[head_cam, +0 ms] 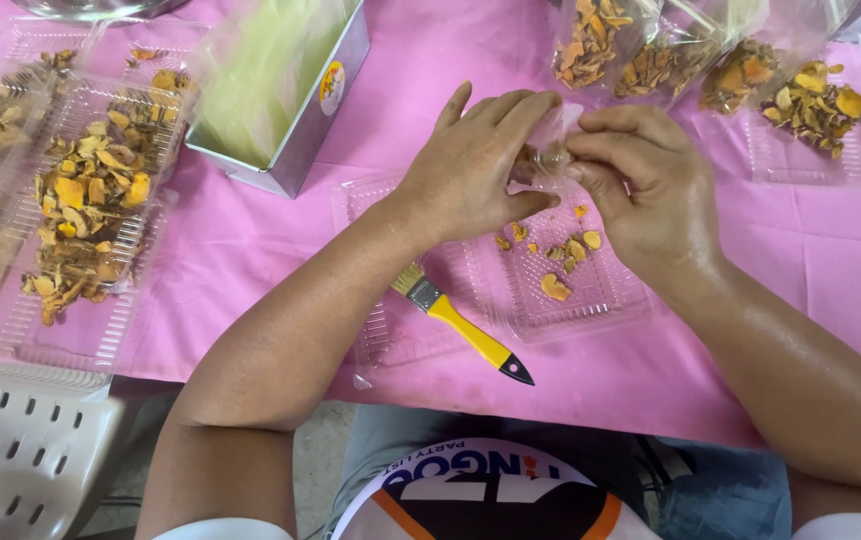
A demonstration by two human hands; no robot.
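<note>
Clear plastic bag [554, 132] sat pinched between my left hand [475, 165] and right hand [640, 185], fingers clamped on it, above the clamshell tray [610, 300].

Both bare forearms angle in from the lower corners and meet at centre. Left hand [475, 170] is raised, fingers stretched forward and pressed together, thumb tucked under in a pinch. Right hand [640, 180] faces it, knuckles up, fingers curled inward, fingertips meeting the left's. Elbows wide, wrists bent slightly inward.
</note>
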